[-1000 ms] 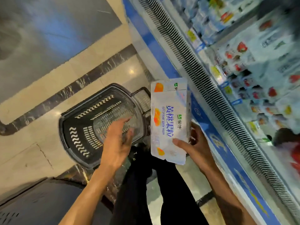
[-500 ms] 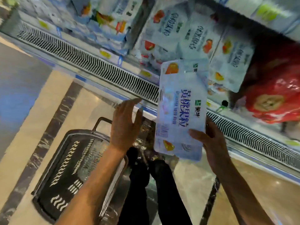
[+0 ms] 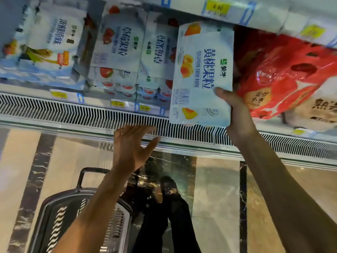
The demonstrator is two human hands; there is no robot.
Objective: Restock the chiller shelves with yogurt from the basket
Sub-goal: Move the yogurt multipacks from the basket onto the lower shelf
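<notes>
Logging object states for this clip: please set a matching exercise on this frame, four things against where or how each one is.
Things
1. peach yogurt pack
2. left hand
3. red bag
4. basket

Places or states
A. on the floor, bottom left of the view
B. gripped at its lower right corner by the right hand
C. open, fingers spread, in front of the vent grille
D. on the shelf, just right of the held pack

Pairs: 1-B, 2-C, 3-D, 4-A
</notes>
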